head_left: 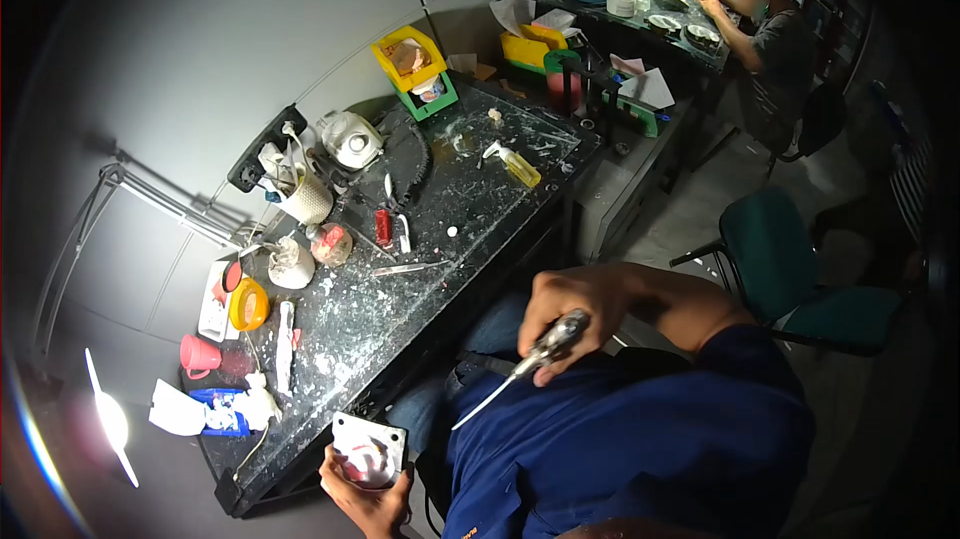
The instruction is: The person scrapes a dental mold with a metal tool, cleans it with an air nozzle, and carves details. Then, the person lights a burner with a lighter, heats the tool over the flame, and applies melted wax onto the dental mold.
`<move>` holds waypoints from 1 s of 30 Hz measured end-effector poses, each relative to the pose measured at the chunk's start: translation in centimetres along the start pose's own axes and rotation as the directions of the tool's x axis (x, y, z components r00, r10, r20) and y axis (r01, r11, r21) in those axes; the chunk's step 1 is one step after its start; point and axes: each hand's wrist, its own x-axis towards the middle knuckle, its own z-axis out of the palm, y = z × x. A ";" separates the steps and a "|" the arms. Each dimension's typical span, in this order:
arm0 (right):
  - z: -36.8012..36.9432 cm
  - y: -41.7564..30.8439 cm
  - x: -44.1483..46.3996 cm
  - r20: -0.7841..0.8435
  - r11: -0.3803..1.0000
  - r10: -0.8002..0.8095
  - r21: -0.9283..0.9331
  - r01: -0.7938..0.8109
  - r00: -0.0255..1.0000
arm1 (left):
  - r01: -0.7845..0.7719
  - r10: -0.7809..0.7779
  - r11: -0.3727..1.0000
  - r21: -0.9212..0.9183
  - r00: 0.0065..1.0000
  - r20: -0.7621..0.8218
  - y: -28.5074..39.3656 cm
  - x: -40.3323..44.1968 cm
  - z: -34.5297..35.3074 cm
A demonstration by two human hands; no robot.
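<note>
The left grip (375,507) is closed around a square pale plate (369,451), fingers and thumb at its edges; the plate is just off the near edge of the bench (345,344) and bears white and pink material, with round holes visible at its corners. The right grip (572,317) is closed on a metal tool (556,339), whose thin, pale, curved tip points down toward the lap, well apart from the plate; it looks like a nozzle, though the view is too small to be sure. On the bench lie 1 long white-wrapped piece (286,349), 1 pink mug (200,356) and 1 spray bottle (520,169) with yellow liquid. Another person (775,49) sits at a farther worktop (640,27), both hands raised.
</note>
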 end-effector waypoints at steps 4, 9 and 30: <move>0.0 -1.9 4.8 0.067 0.997 0.044 -0.060 -0.040 0.997 | 0.055 -0.059 0.980 0.193 0.998 0.016 2.1 -1.9 -0.5; 0.0 -2.4 7.8 0.053 0.965 0.194 -0.191 -0.181 0.980 | 0.078 -0.080 0.975 0.208 0.997 0.003 3.8 -2.6 -0.9; -0.3 -5.4 11.3 -0.035 0.936 0.294 -0.193 -0.295 0.955 | -0.235 0.264 0.928 0.288 0.962 -0.066 7.4 1.3 -0.8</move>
